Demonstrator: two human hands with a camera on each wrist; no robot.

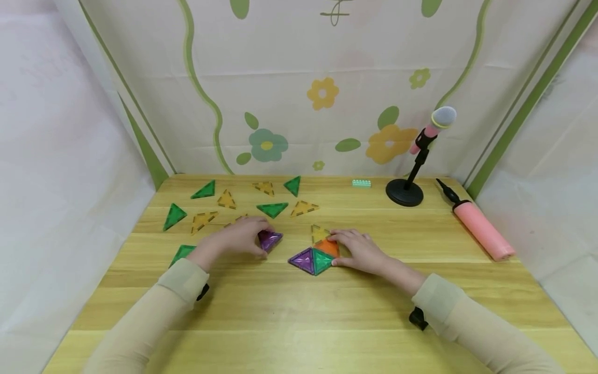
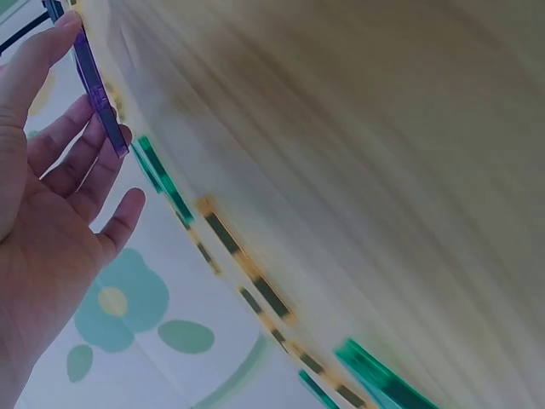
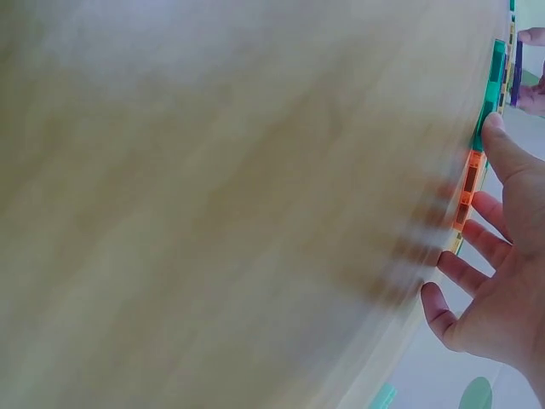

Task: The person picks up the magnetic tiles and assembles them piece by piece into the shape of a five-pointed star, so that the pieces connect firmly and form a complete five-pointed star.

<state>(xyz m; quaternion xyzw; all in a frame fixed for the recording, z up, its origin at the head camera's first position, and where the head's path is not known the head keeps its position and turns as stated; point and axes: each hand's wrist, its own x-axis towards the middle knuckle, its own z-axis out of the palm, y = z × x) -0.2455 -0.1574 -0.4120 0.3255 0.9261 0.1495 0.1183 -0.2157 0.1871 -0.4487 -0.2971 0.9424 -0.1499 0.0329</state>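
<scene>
My left hand [image 1: 240, 236] pinches a purple triangular magnetic tile [image 1: 270, 240] between thumb and fingers. In the left wrist view this purple tile [image 2: 100, 102] is tilted, seen nearly edge-on. To its right lies a joined group: a second purple tile [image 1: 302, 261], a teal-green tile [image 1: 322, 261], an orange tile [image 1: 329, 247] and a yellow tile [image 1: 319, 232]. My right hand [image 1: 363, 252] rests at the group's right side. Its thumb [image 3: 498, 136] touches the teal-green tile [image 3: 490, 94]; the other fingers are loosely spread beside the orange tile [image 3: 467, 187].
Several green tiles [image 1: 175, 216] and yellow tiles [image 1: 203, 221] lie loose at the back left. A small mint brick [image 1: 361, 183], a microphone on a stand [image 1: 405, 193] and a pink hand pump [image 1: 483, 230] are at the back right. A printed curtain [image 1: 289, 62] backs the wooden table [image 1: 289, 327].
</scene>
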